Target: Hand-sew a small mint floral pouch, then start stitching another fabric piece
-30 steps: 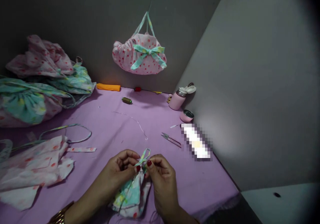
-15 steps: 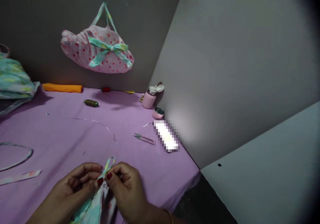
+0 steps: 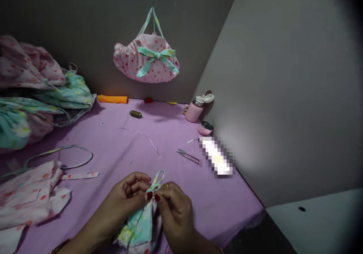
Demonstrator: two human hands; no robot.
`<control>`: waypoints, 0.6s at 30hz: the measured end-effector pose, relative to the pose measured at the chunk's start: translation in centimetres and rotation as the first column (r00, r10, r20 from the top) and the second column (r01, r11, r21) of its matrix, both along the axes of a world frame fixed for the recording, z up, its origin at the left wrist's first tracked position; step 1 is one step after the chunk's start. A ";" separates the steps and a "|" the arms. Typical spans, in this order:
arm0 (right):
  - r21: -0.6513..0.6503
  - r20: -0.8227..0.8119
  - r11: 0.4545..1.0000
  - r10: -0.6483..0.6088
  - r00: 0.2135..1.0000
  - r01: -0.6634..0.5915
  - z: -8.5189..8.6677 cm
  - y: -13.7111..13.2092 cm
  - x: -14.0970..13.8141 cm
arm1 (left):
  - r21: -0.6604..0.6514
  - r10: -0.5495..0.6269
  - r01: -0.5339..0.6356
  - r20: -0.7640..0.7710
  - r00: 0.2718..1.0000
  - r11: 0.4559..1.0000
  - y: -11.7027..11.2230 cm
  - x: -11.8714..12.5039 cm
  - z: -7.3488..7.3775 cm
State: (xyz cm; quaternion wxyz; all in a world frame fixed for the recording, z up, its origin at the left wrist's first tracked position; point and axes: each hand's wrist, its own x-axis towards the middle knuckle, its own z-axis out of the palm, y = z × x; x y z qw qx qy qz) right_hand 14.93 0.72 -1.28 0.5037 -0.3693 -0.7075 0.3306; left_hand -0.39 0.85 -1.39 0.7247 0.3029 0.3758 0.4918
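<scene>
Low in the head view, my left hand (image 3: 132, 193) and my right hand (image 3: 177, 208) meet at the gathered top of a small cloth piece (image 3: 141, 225). The fabric is turquoise with yellow patches, and a pink printed layer shows beside it. A narrow fabric loop (image 3: 159, 176) stands up above my fingertips. Both thumbs, with dark red nails, press close together on the gathered cloth. Each hand pinches it with closed fingers. Whether a needle or thread is between the fingertips I cannot tell. Thread snips (image 3: 188, 156) lie on the purple cloth beyond my right hand.
Pink printed fabric (image 3: 34, 197) and a thin cord (image 3: 82, 146) lie left, before piled cloth (image 3: 70, 91). Behind are a green thread spool (image 3: 135, 113), an orange roll (image 3: 112, 99) and a pink bottle (image 3: 194, 109). A bow-trimmed pouch (image 3: 147, 59) hangs on the wall. A blurred bright rectangle (image 3: 217, 157) lies right.
My view has swung left, so the scene sits further right and more of the piled and loose fabric shows. Both hands still pinch the cloth, with their thumbs now closer together.
</scene>
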 end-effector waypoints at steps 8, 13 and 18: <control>-0.367 -0.250 0.923 0.023 0.968 -0.117 -0.3 0.0 -0.4 | -0.042 0.026 -0.025 0.008 1.000 0.999 -0.2 0.1 0.8; -0.526 -0.448 0.804 0.013 0.894 -0.275 -0.8 0.3 -0.8 | -0.070 0.027 -0.027 0.011 1.000 0.997 -0.2 -0.1 0.5; -0.508 -0.394 0.831 0.008 0.919 -0.225 -0.5 0.3 -0.7 | -0.054 0.018 -0.019 -0.025 1.000 0.998 -0.2 -0.1 0.7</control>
